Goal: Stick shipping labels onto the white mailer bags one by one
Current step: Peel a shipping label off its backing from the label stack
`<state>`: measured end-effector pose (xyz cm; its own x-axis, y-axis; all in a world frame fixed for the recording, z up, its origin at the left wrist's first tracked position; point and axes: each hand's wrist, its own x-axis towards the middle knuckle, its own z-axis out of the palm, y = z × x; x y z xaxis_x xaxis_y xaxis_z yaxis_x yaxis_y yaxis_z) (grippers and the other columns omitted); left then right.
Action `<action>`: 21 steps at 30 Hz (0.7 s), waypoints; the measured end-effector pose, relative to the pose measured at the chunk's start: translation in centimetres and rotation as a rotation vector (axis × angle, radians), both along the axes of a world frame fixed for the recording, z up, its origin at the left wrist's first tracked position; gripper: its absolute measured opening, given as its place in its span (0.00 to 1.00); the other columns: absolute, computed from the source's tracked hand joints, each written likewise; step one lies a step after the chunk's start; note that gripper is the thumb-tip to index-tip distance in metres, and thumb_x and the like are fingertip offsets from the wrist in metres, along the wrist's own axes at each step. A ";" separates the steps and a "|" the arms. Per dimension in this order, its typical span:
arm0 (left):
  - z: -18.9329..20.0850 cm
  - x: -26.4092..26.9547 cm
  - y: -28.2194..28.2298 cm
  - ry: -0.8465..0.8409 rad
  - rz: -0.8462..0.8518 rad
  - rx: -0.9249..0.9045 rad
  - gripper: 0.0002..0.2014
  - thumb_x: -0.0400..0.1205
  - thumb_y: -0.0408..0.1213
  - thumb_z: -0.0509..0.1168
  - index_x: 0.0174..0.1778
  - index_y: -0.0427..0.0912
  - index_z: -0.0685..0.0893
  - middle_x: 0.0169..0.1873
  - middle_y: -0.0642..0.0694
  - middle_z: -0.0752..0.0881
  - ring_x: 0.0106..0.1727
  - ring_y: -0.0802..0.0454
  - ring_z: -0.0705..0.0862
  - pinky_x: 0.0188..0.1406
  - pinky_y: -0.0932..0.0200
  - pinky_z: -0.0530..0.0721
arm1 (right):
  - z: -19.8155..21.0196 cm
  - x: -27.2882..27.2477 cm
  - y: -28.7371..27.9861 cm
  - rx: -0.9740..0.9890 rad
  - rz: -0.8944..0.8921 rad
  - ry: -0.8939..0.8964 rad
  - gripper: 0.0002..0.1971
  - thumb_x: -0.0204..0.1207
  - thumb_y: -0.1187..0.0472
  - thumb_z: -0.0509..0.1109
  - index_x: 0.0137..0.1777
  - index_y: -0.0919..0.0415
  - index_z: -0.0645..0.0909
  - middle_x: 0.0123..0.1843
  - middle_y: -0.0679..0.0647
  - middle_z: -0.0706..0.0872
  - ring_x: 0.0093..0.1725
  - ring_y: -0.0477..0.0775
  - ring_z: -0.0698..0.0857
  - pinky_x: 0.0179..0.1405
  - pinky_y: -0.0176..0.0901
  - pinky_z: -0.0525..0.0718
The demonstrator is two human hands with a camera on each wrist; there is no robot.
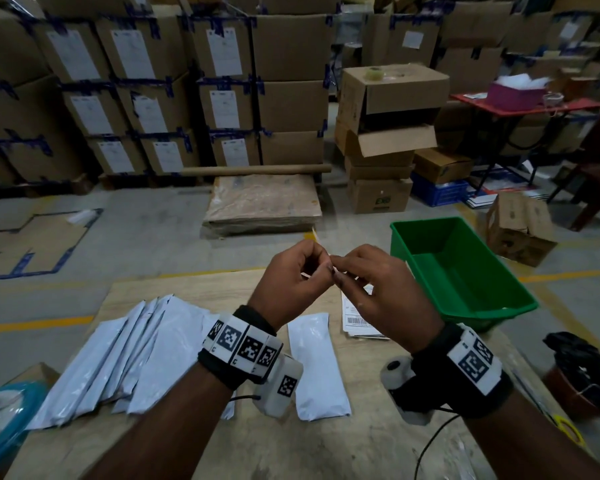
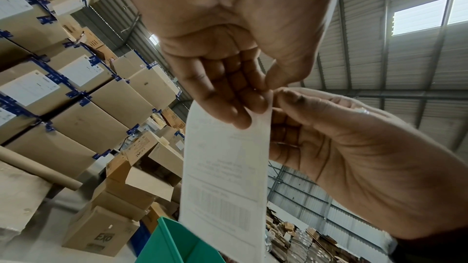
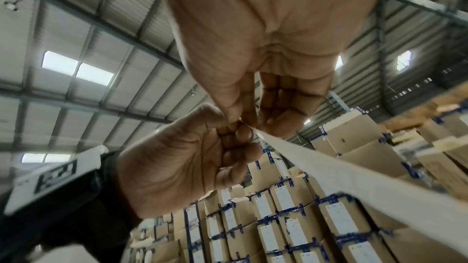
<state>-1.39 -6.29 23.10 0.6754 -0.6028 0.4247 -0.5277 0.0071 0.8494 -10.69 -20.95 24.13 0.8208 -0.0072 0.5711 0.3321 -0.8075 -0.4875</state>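
Partly hidden: shipping label, almost wholly screened in the head view by the two raised hands; print legible only as faint reversed text and a barcode block showing through the paper in the left wrist view, wording not readable; its lower end cut off by the frame edge. Whether a backing sheet is parting from it at the pinched corner cannot be told. Left hand, fingers curled, pinching the label's top edge between thumb and fingertips. Right hand, thumb and forefinger pinching the same top corner, touching the left fingertips. Label: long, narrow, white, hanging down from the grip, held in the air above the table's far edge. White mailer bag, single, flat, lying on the table below and between the wrists. Stack of mailer bags, fanned, overlapping, to the left, partly covered by the left wrist. Pile of labels, barcode visible, mostly hidden behind the right hand. Green bin, at the table's right far corner. Table: pale wood grain, scuffed. Room: warehouse, concrete floor with yellow lines, stacked cardboard cartons bound with blue tape, corrugated metal roof with skylights.
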 end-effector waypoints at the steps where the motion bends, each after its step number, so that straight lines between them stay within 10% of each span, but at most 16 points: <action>1: 0.0 -0.1 0.0 -0.002 -0.005 0.004 0.07 0.75 0.45 0.63 0.38 0.46 0.78 0.35 0.44 0.85 0.40 0.42 0.86 0.39 0.43 0.87 | 0.1 -0.1 0.0 0.036 0.008 0.002 0.14 0.77 0.58 0.67 0.60 0.57 0.86 0.42 0.50 0.83 0.40 0.45 0.81 0.39 0.39 0.83; 11: 0.3 -0.3 0.1 -0.070 -0.061 0.055 0.04 0.81 0.36 0.64 0.43 0.39 0.79 0.34 0.49 0.81 0.34 0.60 0.77 0.35 0.66 0.76 | 0.3 -0.2 -0.3 0.338 0.014 0.065 0.06 0.77 0.59 0.73 0.50 0.58 0.87 0.43 0.47 0.90 0.43 0.45 0.89 0.42 0.39 0.86; 21: 0.2 -0.3 0.0 -0.080 -0.079 0.048 0.08 0.79 0.43 0.64 0.44 0.42 0.81 0.36 0.50 0.84 0.37 0.59 0.82 0.39 0.66 0.80 | 0.5 -0.4 -0.5 0.359 0.017 0.093 0.05 0.76 0.63 0.73 0.50 0.58 0.88 0.41 0.48 0.90 0.42 0.46 0.89 0.43 0.43 0.88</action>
<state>-1.65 -6.30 23.33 0.5903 -0.6738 0.4445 -0.5934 0.0111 0.8048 -11.05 -21.47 24.63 0.8709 -0.1794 0.4576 0.2848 -0.5747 -0.7672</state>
